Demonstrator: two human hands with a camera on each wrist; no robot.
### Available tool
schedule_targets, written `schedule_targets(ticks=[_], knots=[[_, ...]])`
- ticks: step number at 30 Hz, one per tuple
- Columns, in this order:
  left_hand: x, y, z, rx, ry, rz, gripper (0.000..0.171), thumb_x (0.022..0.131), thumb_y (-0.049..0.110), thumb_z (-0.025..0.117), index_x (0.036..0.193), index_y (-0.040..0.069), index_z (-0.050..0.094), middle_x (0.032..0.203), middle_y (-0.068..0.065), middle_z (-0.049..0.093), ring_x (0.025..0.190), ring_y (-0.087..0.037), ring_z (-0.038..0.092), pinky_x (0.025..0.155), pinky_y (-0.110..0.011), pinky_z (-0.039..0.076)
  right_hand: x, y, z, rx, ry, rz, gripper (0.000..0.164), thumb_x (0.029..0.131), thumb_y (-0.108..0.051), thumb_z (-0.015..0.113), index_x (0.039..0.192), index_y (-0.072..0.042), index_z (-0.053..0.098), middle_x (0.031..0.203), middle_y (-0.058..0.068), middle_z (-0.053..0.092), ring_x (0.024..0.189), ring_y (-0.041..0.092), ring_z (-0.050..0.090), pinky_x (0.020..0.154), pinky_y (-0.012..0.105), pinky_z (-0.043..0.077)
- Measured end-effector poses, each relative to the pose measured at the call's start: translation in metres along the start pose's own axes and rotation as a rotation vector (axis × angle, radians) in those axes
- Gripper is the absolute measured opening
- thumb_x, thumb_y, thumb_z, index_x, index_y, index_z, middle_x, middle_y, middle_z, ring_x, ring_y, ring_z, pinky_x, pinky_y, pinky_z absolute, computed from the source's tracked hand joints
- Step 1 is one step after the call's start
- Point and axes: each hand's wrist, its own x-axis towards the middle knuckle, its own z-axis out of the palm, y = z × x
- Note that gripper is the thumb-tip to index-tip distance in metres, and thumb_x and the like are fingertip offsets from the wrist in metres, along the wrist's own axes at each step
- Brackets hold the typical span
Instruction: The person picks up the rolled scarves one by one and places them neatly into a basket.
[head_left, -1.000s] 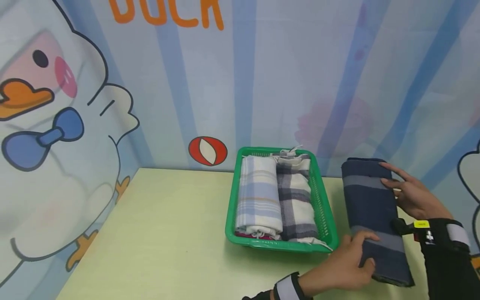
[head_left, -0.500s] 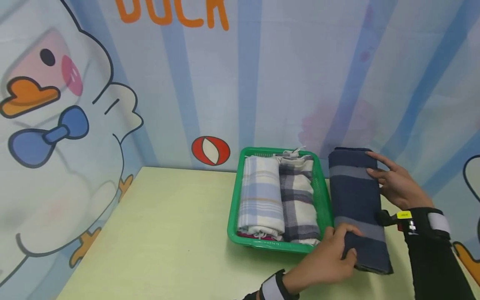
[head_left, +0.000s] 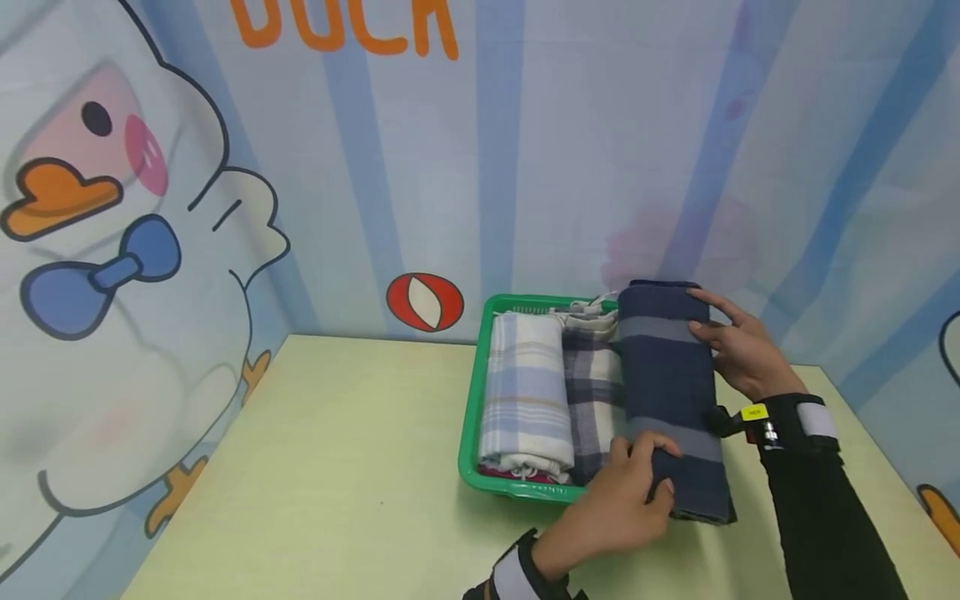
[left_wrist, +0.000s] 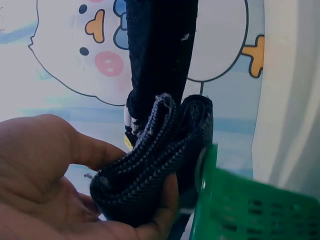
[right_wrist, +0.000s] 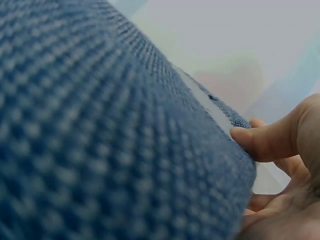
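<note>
A folded dark blue scarf (head_left: 667,375) with greyish-blue stripes hangs over the right side of a green basket (head_left: 468,433), hiding that side. My left hand (head_left: 611,504) grips its near end; in the left wrist view the thumb and fingers pinch the folded layers (left_wrist: 145,175). At the far end, my right hand (head_left: 746,354) holds the right edge, and the right wrist view shows its fingertips (right_wrist: 245,137) on the knit. Inside the basket lie a white and light-blue plaid scarf (head_left: 527,392) and a grey and white checked one (head_left: 592,392), partly covered by the blue scarf.
The basket stands on a pale yellow table (head_left: 352,442), near its back edge. Behind rises a backdrop (head_left: 555,150) printed with a duck. In the left wrist view the basket's rim (left_wrist: 205,195) is close beside the scarf's end.
Both hands have carried the blue scarf leftward and slightly away from me, from beside the basket to over its right side. The grips look the same.
</note>
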Motion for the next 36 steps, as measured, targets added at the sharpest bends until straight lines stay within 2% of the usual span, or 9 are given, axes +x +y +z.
schedule_targets(ticks=[3,7,11,14,17,26,32,36], knots=[[-0.003,-0.002,-0.006,0.049,0.015,0.010,0.030,0.101,0.019,0.046,0.129,0.028,0.040,0.104,-0.004,0.039,0.064,-0.010,0.040,0.055,-0.021,0.039,0.004,0.000,0.011,0.030,0.004,-0.018,0.061,0.101,-0.019,0.052,0.152,-0.039,0.025,0.161,0.018,0.010,0.114,0.012,0.048,0.086,0.025,0.053],[-0.009,-0.006,-0.016,0.036,-0.001,-0.003,0.030,0.102,0.019,0.046,0.130,0.027,0.039,0.103,-0.004,0.038,0.064,-0.010,0.039,0.052,-0.022,0.038,0.009,0.001,0.024,0.056,0.001,-0.031,0.061,0.101,-0.017,0.051,0.152,-0.037,0.026,0.156,0.016,0.020,0.122,0.019,0.045,0.088,0.027,0.053],[-0.014,-0.009,-0.026,0.022,-0.002,-0.019,0.030,0.102,0.019,0.045,0.131,0.025,0.040,0.100,-0.003,0.038,0.064,-0.010,0.037,0.051,-0.022,0.036,0.014,0.001,0.035,0.035,-0.006,-0.035,0.060,0.102,-0.016,0.049,0.153,-0.036,0.026,0.157,0.016,0.019,0.127,0.023,0.042,0.089,0.028,0.052],[-0.016,-0.010,-0.031,0.031,-0.006,-0.024,0.030,0.103,0.019,0.044,0.132,0.024,0.039,0.098,-0.003,0.037,0.064,-0.011,0.037,0.051,-0.022,0.034,0.018,0.001,0.041,0.020,-0.014,-0.040,0.060,0.103,-0.014,0.047,0.154,-0.034,0.025,0.158,0.018,0.017,0.125,0.022,0.043,0.089,0.029,0.053],[-0.017,-0.011,-0.035,0.048,-0.011,-0.028,0.030,0.104,0.018,0.043,0.133,0.023,0.038,0.098,-0.004,0.037,0.066,-0.012,0.037,0.051,-0.023,0.034,0.022,0.001,0.047,0.005,-0.019,-0.041,0.059,0.103,-0.012,0.046,0.154,-0.033,0.024,0.159,0.018,0.017,0.125,0.022,0.044,0.088,0.029,0.053],[-0.018,-0.018,-0.040,0.095,0.001,-0.045,0.030,0.103,0.016,0.042,0.133,0.019,0.038,0.096,-0.006,0.038,0.066,-0.013,0.039,0.049,-0.023,0.035,0.034,0.003,0.062,-0.039,-0.020,-0.037,0.060,0.103,-0.008,0.041,0.155,-0.030,0.022,0.157,0.020,0.022,0.136,0.037,0.038,0.092,0.034,0.052],[-0.018,-0.023,-0.037,0.168,0.072,-0.021,0.030,0.102,0.013,0.044,0.132,0.015,0.039,0.109,-0.015,0.035,0.065,-0.012,0.038,0.049,-0.021,0.036,0.044,0.010,0.068,-0.019,0.000,-0.022,0.059,0.103,-0.006,0.042,0.155,-0.031,0.025,0.158,0.020,0.023,0.137,0.039,0.038,0.096,0.039,0.051],[-0.016,-0.024,-0.033,0.251,0.154,0.017,0.028,0.101,0.009,0.046,0.129,0.009,0.045,0.128,-0.022,0.024,0.055,-0.005,0.035,0.047,-0.016,0.035,0.048,0.013,0.071,-0.038,0.009,-0.011,0.060,0.103,-0.007,0.042,0.155,-0.030,0.025,0.159,0.020,0.022,0.138,0.041,0.037,0.098,0.042,0.048]])
